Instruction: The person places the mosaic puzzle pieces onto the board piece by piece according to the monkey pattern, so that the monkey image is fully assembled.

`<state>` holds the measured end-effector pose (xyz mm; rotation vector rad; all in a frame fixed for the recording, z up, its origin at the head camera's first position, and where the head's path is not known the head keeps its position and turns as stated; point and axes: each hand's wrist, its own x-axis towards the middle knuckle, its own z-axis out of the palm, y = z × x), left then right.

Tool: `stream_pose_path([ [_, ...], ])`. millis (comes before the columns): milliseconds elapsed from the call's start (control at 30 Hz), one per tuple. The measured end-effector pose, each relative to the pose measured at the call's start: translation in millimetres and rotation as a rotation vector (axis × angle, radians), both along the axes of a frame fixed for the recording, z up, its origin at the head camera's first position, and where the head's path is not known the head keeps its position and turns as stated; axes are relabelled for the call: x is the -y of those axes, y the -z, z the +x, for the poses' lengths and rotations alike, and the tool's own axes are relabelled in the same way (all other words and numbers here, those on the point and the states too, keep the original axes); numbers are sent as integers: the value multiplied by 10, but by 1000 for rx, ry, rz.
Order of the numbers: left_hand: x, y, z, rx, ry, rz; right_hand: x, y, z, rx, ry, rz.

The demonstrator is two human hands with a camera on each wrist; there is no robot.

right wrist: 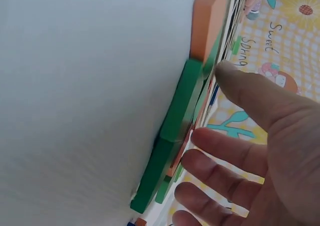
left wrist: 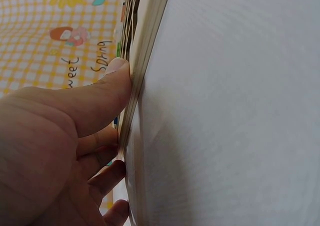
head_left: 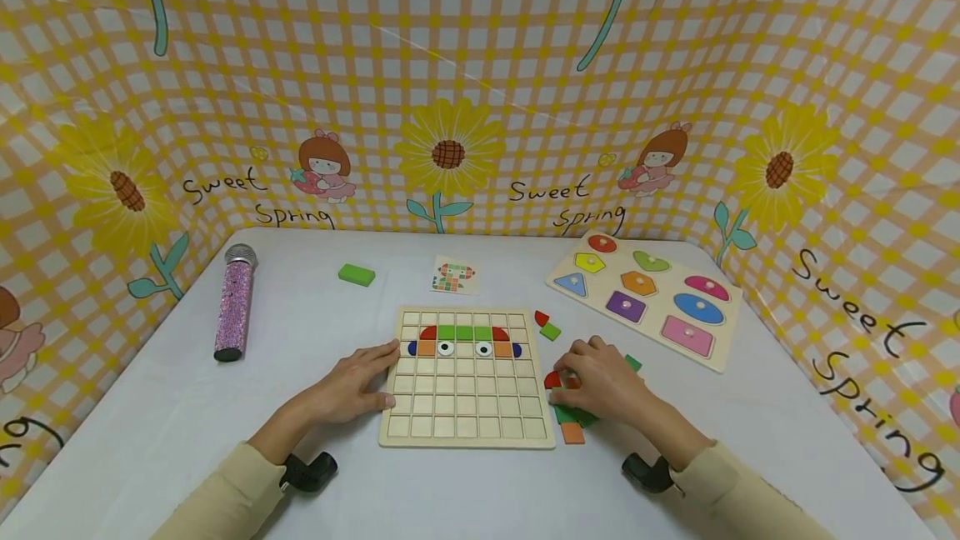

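Observation:
A square wooden grid board [head_left: 465, 405] lies flat in front of me. Near its top sits a row of red and green pieces [head_left: 465, 333], over orange squares, two eye tiles [head_left: 483, 349] and blue end pieces. My left hand [head_left: 351, 386] rests at the board's left side, fingertips and thumb against the edge [left wrist: 142, 50]. To the right of the board, my right hand [head_left: 606, 377] hovers over loose pieces and partly hides them; its fingers are loosely bent with nothing between them. Beneath it are green pieces [right wrist: 182, 100] and an orange piece [right wrist: 210, 20].
A small picture card [head_left: 454, 275] lies behind the board, a green block [head_left: 356, 275] to its left. At far left is a glittery pink microphone [head_left: 236, 302]. A knobbed shape puzzle [head_left: 660, 294] lies back right. Red [head_left: 542, 319] and green [head_left: 551, 332] pieces sit by the board's upper right corner.

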<state>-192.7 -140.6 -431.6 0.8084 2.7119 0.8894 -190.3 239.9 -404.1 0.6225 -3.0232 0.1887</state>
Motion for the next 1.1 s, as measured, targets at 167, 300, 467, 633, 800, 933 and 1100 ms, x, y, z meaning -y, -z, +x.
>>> stream_pose_path([
  [167, -5, 3, 5, 6, -2, -1, -6, 13, 26, -14, 6, 20],
  [300, -4, 9, 6, 7, 0, -1, -32, 6, 46, -9, 11, 10],
  [467, -3, 0, 9, 3, 4, 3, -105, -3, 58, 3, 35, 2],
  [633, -2, 5, 16, -24, 15, 21, -160, 5, 56, 11, 29, -16],
  [800, 7, 27, 5, -27, 23, 21, -123, 24, 52, 7, 0, -34],
  [933, 6, 30, -6, 5, 11, 15, -62, 15, 37, -2, -18, -32],
  [1100, 2, 21, -5, 6, 1, -3, -5, 4, 6, 8, -48, -36],
])
